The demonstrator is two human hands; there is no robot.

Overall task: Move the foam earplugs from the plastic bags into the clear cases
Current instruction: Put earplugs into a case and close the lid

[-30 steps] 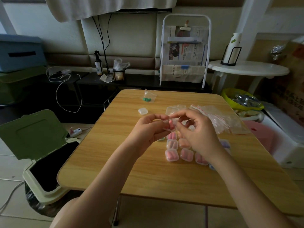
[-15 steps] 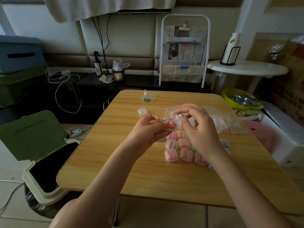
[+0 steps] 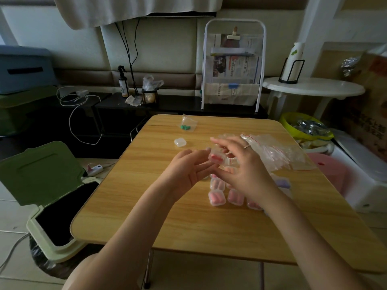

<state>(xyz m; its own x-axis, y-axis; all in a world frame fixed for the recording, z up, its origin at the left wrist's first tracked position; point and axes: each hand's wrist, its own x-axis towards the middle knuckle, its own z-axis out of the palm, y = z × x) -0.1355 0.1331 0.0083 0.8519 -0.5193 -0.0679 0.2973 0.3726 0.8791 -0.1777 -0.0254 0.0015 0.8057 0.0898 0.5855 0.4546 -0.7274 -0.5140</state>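
A small clear case with pink foam earplugs inside is up above the wooden table, between my two hands. My right hand curls its fingers over and around the case. My left hand has its fingers stretched out straight, the tips touching the case's left side. Below the hands, several filled clear cases with pink earplugs lie in rows, partly hidden by my right hand. A plastic bag with green earplugs lies at the table's far edge, and a closed empty case sits nearby.
A heap of empty plastic bags lies on the table's right side. A green bin with its lid open stands on the floor to the left, with a pink stool to the right. A newspaper rack stands behind the table.
My left hand has let its pinch go and spread its fingers. My right hand has come down around the case with the pink earplugs.
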